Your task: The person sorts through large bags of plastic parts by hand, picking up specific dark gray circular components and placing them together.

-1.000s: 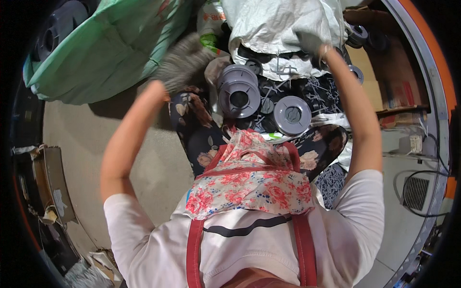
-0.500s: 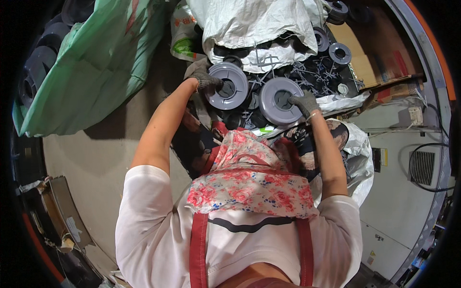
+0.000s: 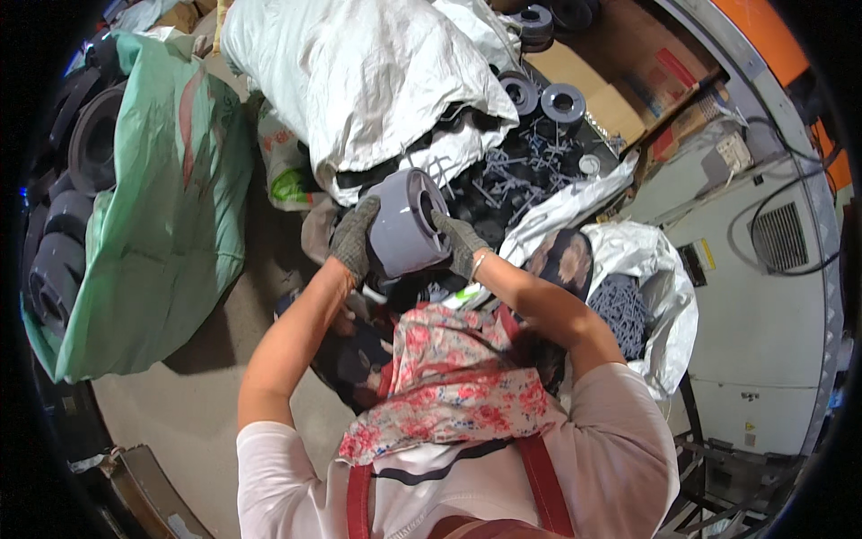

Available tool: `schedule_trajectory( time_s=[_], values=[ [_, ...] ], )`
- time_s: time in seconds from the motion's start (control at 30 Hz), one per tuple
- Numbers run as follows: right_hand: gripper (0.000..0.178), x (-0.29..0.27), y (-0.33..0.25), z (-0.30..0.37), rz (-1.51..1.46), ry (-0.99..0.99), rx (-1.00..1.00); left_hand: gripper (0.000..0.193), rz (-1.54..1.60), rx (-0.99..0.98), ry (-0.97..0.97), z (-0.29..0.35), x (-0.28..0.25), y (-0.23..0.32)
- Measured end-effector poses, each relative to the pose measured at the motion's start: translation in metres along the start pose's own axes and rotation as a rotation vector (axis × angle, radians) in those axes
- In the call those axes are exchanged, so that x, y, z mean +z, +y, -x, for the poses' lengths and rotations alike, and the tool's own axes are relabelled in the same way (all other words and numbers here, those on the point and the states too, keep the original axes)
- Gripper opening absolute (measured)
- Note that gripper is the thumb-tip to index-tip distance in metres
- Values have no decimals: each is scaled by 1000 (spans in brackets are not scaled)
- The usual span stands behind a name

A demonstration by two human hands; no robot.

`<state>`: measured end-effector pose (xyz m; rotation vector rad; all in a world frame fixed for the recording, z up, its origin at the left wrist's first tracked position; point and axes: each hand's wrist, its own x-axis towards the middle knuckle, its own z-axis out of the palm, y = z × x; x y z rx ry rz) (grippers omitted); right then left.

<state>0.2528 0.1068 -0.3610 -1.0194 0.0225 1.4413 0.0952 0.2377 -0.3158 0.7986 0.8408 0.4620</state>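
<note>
A wide grey plastic ring-shaped part (image 3: 400,232) with a round opening in its face is held up between both hands, its face tilted to the right. My left hand (image 3: 356,239), in a dark grey knit glove, wraps round its left side. My right hand (image 3: 460,244), gloved alike, grips the right rim with its fingers at the opening. Whether this is one piece or two pressed together, I cannot tell. Beyond it small grey branched plastic pieces (image 3: 532,175) lie heaped among dark round parts. Two similar grey rings (image 3: 563,103) rest at the heap's far edge.
A large white woven sack (image 3: 359,81) bulges at the back, its mouth facing the heap. On the left stands a green sack (image 3: 171,216) beside several grey rings (image 3: 58,278). A white bag (image 3: 669,296) of grey pieces sits right, near a pale cabinet (image 3: 763,341).
Earlier each hand held a separate grey ring, face up and apart. Now both hands are together on a tilted ring-shaped part. The whole view has shifted and turned.
</note>
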Motion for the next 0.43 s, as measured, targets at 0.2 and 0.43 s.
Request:
schedule_trajectory(
  time_s=[0.2, 0.43],
  values=[
    [37, 4, -61, 6, 713, -146, -363, 41, -488, 355, 54, 3, 7, -18],
    [31, -111, -29, 12, 1407, -168, -441, 50, 71, -120, -183, -12, -6, -70]
  ],
)
